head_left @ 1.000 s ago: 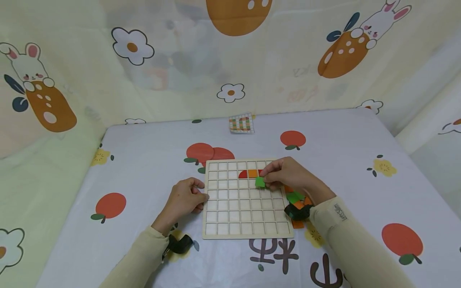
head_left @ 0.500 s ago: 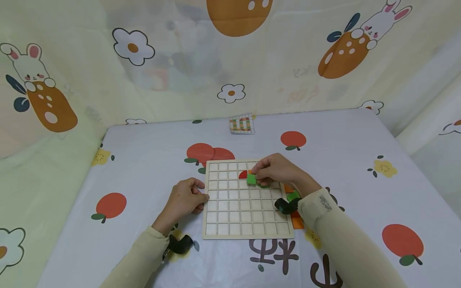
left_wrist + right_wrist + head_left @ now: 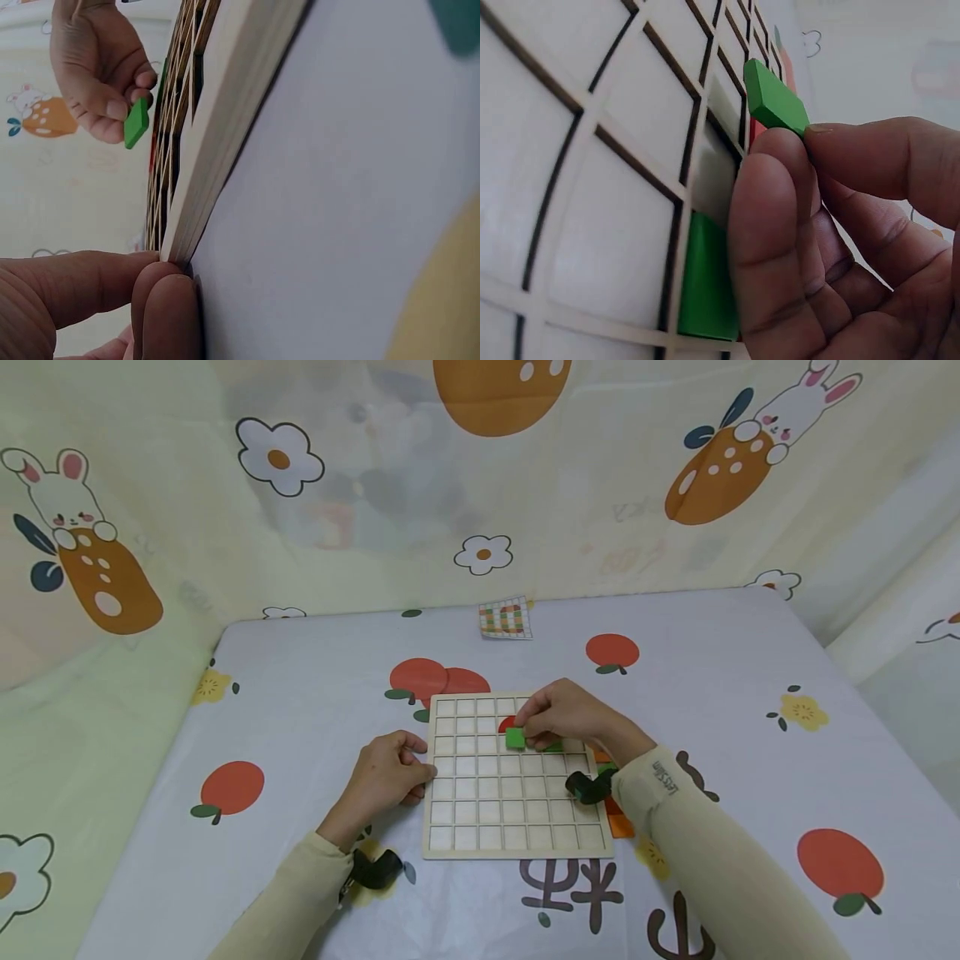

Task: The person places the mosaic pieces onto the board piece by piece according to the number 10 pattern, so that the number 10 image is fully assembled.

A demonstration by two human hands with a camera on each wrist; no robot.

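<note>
A pale wooden grid board point(image 3: 487, 814) lies on the table. My left hand point(image 3: 382, 768) pinches its left edge between thumb and finger. Over the board's upper part, my right hand point(image 3: 566, 714) holds a small green square tile point(image 3: 776, 97) by one end, between thumb and fingertips. In the head view that tile hangs just below a red rounded piece point(image 3: 507, 723) set in the grid. Another green tile point(image 3: 707, 281) sits in a cell under the right fingers. The right hand hides other cells of the red piece's row.
Orange tiles point(image 3: 619, 821) and some green ones lie at the board's right edge, partly behind the right wrist's black camera point(image 3: 588, 787). A small patterned card point(image 3: 505, 617) rests at the table's back. The tablecloth point(image 3: 315, 693) carries fruit and flower prints.
My right hand has moved left over the board with the green tile, toward the red piece. A green tile is now visible in a cell behind it. The left hand stays put.
</note>
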